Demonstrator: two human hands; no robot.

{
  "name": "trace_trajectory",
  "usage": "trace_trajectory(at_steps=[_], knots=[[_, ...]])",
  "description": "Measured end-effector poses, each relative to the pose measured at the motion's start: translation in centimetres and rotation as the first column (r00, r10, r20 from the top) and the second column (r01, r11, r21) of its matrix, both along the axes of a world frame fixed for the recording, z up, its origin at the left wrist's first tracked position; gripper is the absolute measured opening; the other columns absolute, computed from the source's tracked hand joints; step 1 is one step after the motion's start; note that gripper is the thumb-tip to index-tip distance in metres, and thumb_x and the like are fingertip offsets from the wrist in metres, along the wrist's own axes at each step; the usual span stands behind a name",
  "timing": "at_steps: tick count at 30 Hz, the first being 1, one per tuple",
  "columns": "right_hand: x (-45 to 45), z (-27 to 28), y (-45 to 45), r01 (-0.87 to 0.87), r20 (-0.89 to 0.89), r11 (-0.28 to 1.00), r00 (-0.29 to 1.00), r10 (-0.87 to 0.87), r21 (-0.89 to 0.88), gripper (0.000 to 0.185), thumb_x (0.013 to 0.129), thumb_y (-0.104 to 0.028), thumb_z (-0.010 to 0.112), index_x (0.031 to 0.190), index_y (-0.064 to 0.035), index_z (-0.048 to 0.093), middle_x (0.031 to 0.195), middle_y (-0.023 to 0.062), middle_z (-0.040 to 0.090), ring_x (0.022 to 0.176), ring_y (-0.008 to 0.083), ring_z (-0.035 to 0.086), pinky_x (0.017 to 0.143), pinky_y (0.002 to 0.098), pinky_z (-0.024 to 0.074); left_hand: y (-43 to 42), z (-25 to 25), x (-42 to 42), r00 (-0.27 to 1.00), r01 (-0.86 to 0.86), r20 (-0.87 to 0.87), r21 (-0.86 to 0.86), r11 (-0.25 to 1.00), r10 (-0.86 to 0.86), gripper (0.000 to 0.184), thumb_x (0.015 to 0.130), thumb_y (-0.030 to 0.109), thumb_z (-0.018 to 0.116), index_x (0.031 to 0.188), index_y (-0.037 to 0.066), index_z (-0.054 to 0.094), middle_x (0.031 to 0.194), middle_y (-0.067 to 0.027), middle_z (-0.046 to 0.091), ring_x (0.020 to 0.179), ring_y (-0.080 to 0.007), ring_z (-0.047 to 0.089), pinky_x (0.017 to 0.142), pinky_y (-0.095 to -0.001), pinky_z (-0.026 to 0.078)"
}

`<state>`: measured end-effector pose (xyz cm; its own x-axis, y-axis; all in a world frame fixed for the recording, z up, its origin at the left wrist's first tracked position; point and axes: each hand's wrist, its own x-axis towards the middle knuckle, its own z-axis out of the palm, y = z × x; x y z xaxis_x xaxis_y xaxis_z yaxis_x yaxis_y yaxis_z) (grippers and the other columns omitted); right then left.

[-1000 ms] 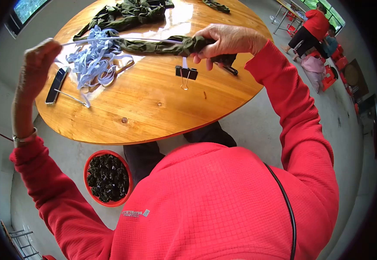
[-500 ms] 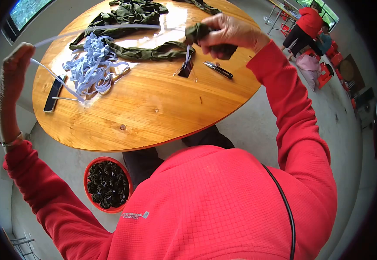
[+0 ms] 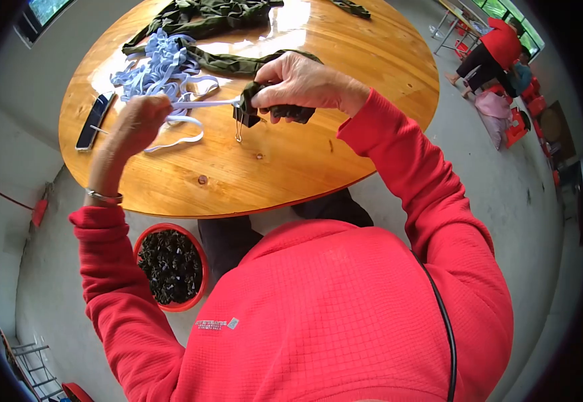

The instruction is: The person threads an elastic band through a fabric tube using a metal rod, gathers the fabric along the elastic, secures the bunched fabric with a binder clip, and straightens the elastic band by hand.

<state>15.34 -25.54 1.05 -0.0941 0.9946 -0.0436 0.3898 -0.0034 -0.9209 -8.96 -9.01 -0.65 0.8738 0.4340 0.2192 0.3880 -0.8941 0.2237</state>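
Observation:
My left hand [image 3: 143, 120] is closed on a light blue elastic band [image 3: 201, 104], which runs straight across to my right hand. My right hand [image 3: 298, 82] grips a bunched part of dark green fabric [image 3: 248, 95], with the band reaching its edge. A black binder clip [image 3: 243, 117] with wire handles is just below and left of the right fingers; whether they touch it I cannot tell. Beyond the hands, a loose pile of the same blue band [image 3: 157, 70] lies on the wooden table [image 3: 291, 167]. A long strip of green fabric [image 3: 224, 61] extends behind my right hand.
More green fabric [image 3: 204, 19] is heaped at the table's far side. A dark phone-like slab [image 3: 95, 120] lies at the left edge. On the floor, a red basin [image 3: 203, 275] holds many dark pieces. Another person in red [image 3: 502, 43] bends over at the far right.
My left hand has come rightward and down from the far left, shortening the span of band between the hands. My right hand has moved left and down, close to the binder clip.

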Motion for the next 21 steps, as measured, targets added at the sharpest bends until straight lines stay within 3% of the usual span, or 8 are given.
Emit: trace_trajectory(at_steps=[1, 4, 7, 8, 12, 17, 18, 21], knots=[[-0.2, -0.2, 0.2, 0.002, 0.059, 1.000, 0.998, -0.001, -0.012, 0.025, 0.084, -0.026, 0.062, 0.083, -0.0011, 0.065, 0.069, 0.0066, 0.065, 0.052, 0.0097, 0.061, 0.041, 0.0229, 0.0472, 0.4, -0.7, 0.2, 0.998, 0.070, 0.000, -0.051, 0.996, -0.070, 0.014, 0.087, 0.012, 0.055, 0.088, 0.000, 0.060, 0.069, -0.0161, 0.058, 0.064, -0.0215, 0.056, 0.062, -0.0312, 0.045], [-1.3, 0.8, 0.6, -0.002, 0.222, 0.992, 0.975, 0.030, -0.128, 0.029, 0.089, -0.028, 0.054, 0.083, -0.0021, 0.066, 0.070, 0.0055, 0.065, 0.054, 0.0094, 0.061, 0.041, 0.0229, 0.0483, -1.7, -0.4, 0.7, 0.991, -0.012, 0.133, -0.068, 0.998, 0.021, 0.024, 0.086, 0.014, 0.058, 0.107, 0.004, 0.060, 0.085, -0.0138, 0.064, 0.070, -0.0192, 0.058, 0.067, -0.0296, 0.046], [-1.8, 0.2, 1.3, -0.037, 0.038, 0.996, 0.998, 0.040, -0.087, 0.034, 0.093, -0.028, 0.046, 0.085, 0.0004, 0.063, 0.066, 0.0083, 0.064, 0.051, 0.0120, 0.062, 0.040, 0.0250, 0.0498, -6.0, 1.5, 2.7, 0.945, 0.163, 0.316, -0.233, 0.959, -0.084, 0.040, 0.081, 0.018, 0.065, 0.117, 0.005, 0.055, 0.101, -0.0183, 0.063, 0.091, -0.0299, 0.061, 0.076, -0.0362, 0.047], [-2.0, -0.2, 1.6, -0.030, -0.047, 0.998, 0.999, 0.027, -0.056, 0.035, 0.094, -0.027, 0.044, 0.084, 0.0015, 0.062, 0.062, 0.0092, 0.063, 0.049, 0.0128, 0.062, 0.040, 0.0255, 0.0501, -6.8, 1.4, 3.5, 0.904, 0.290, 0.369, -0.153, 0.945, -0.217, 0.050, 0.077, 0.013, 0.069, 0.123, 0.006, 0.050, 0.106, -0.0166, 0.060, 0.096, -0.0267, 0.059, 0.080, -0.0355, 0.047], [-1.2, -0.5, 2.5, 0.033, 0.024, 0.999, 0.999, -0.032, -0.023, 0.030, 0.096, -0.024, 0.042, 0.100, 0.0024, 0.056, 0.074, 0.0109, 0.065, 0.055, 0.0145, 0.064, 0.044, 0.0245, 0.0525, -7.1, -1.2, 6.0, 0.874, 0.261, 0.476, -0.287, 0.922, -0.100, 0.047, 0.078, 0.005, 0.064, 0.123, 0.007, 0.050, 0.091, -0.0113, 0.064, 0.075, -0.0173, 0.062, 0.069, -0.0300, 0.049], [-0.3, -3.4, 3.5, 0.103, -0.100, 0.967, 0.992, -0.081, 0.235, 0.016, 0.088, -0.011, 0.055, 0.085, 0.0026, 0.061, 0.071, 0.0056, 0.063, 0.057, 0.0091, 0.062, 0.048, 0.0215, 0.0500, -6.8, -3.3, 6.7, 0.785, 0.266, 0.619, -0.284, 0.921, -0.036, 0.039, 0.077, -0.001, 0.062, 0.115, 0.006, 0.056, 0.080, -0.0076, 0.064, 0.066, -0.0101, 0.058, 0.062, -0.0248, 0.048], [-0.5, -2.6, 3.0, 0.114, 0.010, 0.941, 0.992, -0.123, 0.319, 0.014, 0.085, -0.009, 0.057, 0.082, 0.0027, 0.063, 0.072, 0.0040, 0.063, 0.059, 0.0066, 0.060, 0.051, 0.0210, 0.0487, -6.8, -3.2, 6.7, 0.757, 0.278, 0.652, -0.258, 0.925, -0.046, 0.038, 0.077, -0.002, 0.062, 0.113, 0.006, 0.057, 0.080, -0.0075, 0.064, 0.066, -0.0100, 0.058, 0.062, -0.0247, 0.048], [-1.2, -2.8, 2.5, 0.179, -0.104, 0.905, 0.983, -0.150, 0.386, 0.015, 0.082, -0.011, 0.060, 0.085, 0.0028, 0.066, 0.082, 0.0054, 0.066, 0.074, 0.0090, 0.061, 0.065, 0.0211, 0.0484, -6.5, -2.4, 6.1, 0.774, 0.267, 0.632, -0.284, 0.921, -0.030, 0.029, 0.077, -0.004, 0.061, 0.106, 0.003, 0.060, 0.078, -0.0063, 0.064, 0.066, -0.0095, 0.059, 0.061, -0.0233, 0.047]])
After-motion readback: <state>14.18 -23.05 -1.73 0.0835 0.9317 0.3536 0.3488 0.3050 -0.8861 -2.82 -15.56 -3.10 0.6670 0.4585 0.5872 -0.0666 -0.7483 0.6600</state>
